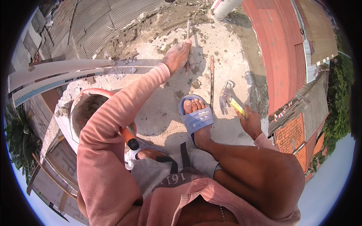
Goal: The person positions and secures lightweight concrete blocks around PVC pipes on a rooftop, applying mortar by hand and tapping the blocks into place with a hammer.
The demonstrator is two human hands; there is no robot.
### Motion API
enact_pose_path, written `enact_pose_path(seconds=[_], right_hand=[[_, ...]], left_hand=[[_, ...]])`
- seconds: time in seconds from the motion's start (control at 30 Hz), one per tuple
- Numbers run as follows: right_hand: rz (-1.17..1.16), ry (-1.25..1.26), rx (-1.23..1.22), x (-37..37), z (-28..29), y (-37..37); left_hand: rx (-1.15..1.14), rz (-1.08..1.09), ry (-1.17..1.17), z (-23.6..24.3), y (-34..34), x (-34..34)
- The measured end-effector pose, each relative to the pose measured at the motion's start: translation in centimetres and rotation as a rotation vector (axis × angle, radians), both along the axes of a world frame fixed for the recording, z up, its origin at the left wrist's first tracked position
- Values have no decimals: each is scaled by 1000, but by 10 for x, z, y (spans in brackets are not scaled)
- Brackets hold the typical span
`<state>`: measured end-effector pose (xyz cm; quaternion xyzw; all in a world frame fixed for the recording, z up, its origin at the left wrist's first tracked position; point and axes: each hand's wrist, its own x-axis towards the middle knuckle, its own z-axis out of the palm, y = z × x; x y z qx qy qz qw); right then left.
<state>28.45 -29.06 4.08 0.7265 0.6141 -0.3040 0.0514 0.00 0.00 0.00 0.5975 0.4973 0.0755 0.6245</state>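
Note:
My left hand (176, 57) reaches forward, its fingers closed round a thin, rough brown-grey rod (188, 25). The rod shows both above and below the fist; whether its lower end touches the concrete I cannot tell. Lower right, my right hand (250, 121) grips a claw hammer by its yellow handle (237, 106). The metal hammer head (226, 95) is held over the concrete surface (162, 101), beside my sandalled foot. Between the two hands, a second thin rusty rod (212, 81) lies on the concrete, close to the toes.
A bucket (71, 113) with an orange rim stands left, partly behind my left arm; an orange tool handle (129, 137) sticks out there. Pale pipes (56, 71) extend left. A white cylinder (222, 8) stands at the far edge. Metal roofs (275, 49) lie beyond the ledge.

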Motion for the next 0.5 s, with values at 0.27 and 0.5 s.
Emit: enact_pose_path(seconds=[0.27, 0.5], right_hand=[[-24, -371, 486, -25, 8, -53], [-36, 74, 330, -104, 6, 22]], left_hand=[[381, -669, 682, 22, -3, -52], [391, -775, 817, 42, 8, -46]])
